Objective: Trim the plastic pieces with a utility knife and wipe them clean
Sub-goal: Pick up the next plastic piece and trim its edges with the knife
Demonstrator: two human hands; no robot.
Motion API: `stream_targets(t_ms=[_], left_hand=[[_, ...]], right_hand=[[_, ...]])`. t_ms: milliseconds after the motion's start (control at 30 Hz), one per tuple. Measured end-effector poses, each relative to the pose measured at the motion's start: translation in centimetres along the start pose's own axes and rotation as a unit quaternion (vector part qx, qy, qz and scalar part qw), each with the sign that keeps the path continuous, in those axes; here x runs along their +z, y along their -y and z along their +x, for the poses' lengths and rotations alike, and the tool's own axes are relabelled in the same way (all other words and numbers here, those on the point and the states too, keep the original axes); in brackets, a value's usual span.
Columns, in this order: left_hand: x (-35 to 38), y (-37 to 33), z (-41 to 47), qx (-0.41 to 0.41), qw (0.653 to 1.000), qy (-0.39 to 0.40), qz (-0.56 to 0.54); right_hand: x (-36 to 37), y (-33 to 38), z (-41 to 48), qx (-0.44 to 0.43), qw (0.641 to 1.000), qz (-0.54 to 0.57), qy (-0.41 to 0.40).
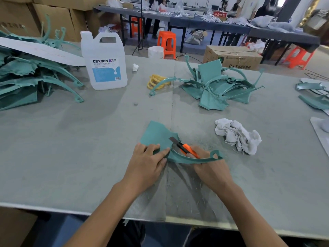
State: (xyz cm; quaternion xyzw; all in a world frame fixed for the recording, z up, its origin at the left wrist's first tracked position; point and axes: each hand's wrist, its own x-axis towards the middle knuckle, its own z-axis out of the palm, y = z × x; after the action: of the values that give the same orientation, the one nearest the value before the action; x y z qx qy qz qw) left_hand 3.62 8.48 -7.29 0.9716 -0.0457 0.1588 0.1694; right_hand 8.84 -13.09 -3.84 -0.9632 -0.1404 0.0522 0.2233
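Trimming was judged under way: the teal plastic piece (pixel 160 135) was pressed flat on the bench (pixel 71 148) by the left hand (pixel 147 163), the utility knife (pixel 185 148) gripped in the right hand (pixel 211 170), a steady cut being called for next.

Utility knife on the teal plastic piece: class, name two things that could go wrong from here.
1. The left hand presses the plastic piece close beside the utility knife in the right hand; a slip could cut its fingers.
2. Only that hand pins the piece, so it may shift under the blade.
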Motion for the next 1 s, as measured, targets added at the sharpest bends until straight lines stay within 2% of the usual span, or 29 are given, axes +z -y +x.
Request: stream_targets(t_ms=[100,233,367,467,633,767,900,1000], left_hand=[[0.1,0.0,-0.2,0.001,1.0,0.008,0.004],[0.1,0.6,0.0,-0.055,0.996,0.039,-0.065],[-0.3,0.6,0.8,-0.078,0.99,0.09,-0.069],[-0.1,0.7,0.7,-0.087,0.989,0.097,-0.077],[0.3,0.9,0.8,-0.101,0.987,0.09,-0.085],[0.5,1.2,0.6,-0.102,0.988,0.091,-0.074],[0.6,1.1,0.6,-0.104,0.988,0.078,-0.082],[0.6,1.1,0.6,-0.104,0.989,0.08,-0.074]], right_hand=[[-0.5,-0.8,0.5,0.003,1.0,-0.026,-0.011],[-1.2,-0.7,0.6,-0.061,0.997,-0.013,0.041],[-2.5,-1.2,1.0,-0.11,0.99,-0.004,0.088],[-3.0,-1.4,1.2,-0.118,0.987,-0.007,0.112],[-2.8,-1.4,2.1,-0.104,0.987,-0.113,0.052],[-2.3,-1.0,1.7,-0.13,0.983,-0.099,0.088],[-2.1,-1.5,2.1,-0.113,0.986,-0.113,0.045],[-1.4,-1.5,1.4,-0.131,0.983,-0.119,0.05]])
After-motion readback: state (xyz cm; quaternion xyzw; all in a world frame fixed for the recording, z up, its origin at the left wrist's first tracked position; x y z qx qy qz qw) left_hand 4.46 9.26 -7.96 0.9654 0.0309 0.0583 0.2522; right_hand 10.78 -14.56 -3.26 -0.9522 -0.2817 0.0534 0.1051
